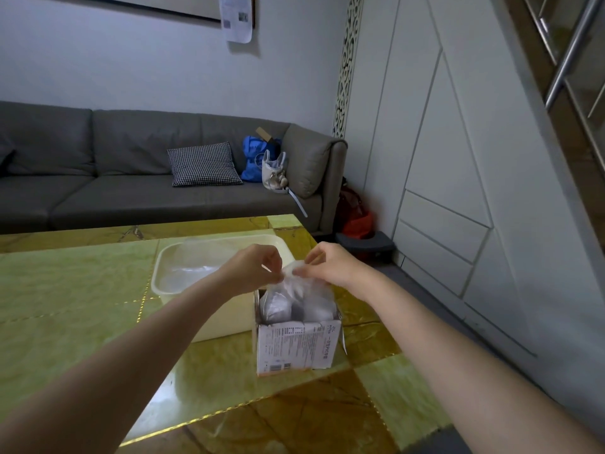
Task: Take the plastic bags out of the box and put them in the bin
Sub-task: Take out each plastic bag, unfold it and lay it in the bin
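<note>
Centre frame: left hand [258, 267] and right hand [330, 262] both pinch the top edge of a clear plastic bag [296, 299], half-risen from the open cardboard box [294, 347] | cream bin [170, 276] just beside, left, likely for short transfer.

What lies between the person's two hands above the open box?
In the head view, the top of a clear plastic bag spans the gap, pinched by the left hand and right hand above the box.
</note>
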Tool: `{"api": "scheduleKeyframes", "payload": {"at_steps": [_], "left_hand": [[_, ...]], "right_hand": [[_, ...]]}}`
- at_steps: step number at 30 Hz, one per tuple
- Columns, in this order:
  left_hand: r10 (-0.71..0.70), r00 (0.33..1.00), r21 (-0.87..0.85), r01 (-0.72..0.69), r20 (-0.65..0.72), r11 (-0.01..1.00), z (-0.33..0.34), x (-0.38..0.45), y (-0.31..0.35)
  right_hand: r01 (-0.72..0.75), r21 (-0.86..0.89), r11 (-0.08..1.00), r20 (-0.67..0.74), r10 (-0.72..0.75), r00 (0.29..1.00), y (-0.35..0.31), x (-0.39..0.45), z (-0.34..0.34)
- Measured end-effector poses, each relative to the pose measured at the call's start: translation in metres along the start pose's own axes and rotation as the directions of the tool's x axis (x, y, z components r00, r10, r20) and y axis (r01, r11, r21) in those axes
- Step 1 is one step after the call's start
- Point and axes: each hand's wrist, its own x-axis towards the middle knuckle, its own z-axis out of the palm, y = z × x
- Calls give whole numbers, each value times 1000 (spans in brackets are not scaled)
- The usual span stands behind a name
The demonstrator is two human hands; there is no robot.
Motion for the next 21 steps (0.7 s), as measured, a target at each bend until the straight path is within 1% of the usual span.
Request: {"api": "scheduleKeyframes", "payload": {"at_steps": [1,3,5,7,8,10,11,13,18,21], "left_hand": [[1,1000,-42,-2,-22,999,-1,0,0],[-9,999,-170,2,-36,985,-3,1,1],[-39,999,-298,29,-28,954,-5,1,4],[-76,997,-375,67,-8,925,-6,0,4],[-98,995,-391,100,26,915,-6,-1,3],[-130,985,-333,161,112,929,-5,-2,-2],[-134,984,-293,165,120,942,-4,-2,-5],[-137,989,-285,150,64,947,-3,-4,-6],[-213,977,-396,207,30,895,-13,-5,-9],[-172,982,-543,185,75,819,-23,-9,-8]], "right_hand": [[-17,-4,1000,20,17,1000,0,0,1],[-41,40,998,27,40,999,-2,1,3],[-36,111,993,-14,37,999,-4,4,5],[12,203,979,-75,3,997,-7,7,5],[39,267,963,-96,-14,995,-9,7,3],[86,399,913,-125,-39,991,-15,6,-1],[113,452,885,-149,-50,988,-18,6,-4],[172,520,837,-216,-65,974,-23,6,-10],[301,641,706,-383,-45,923,-29,12,-22],[344,624,701,-444,-43,895,-28,13,-26]]}}
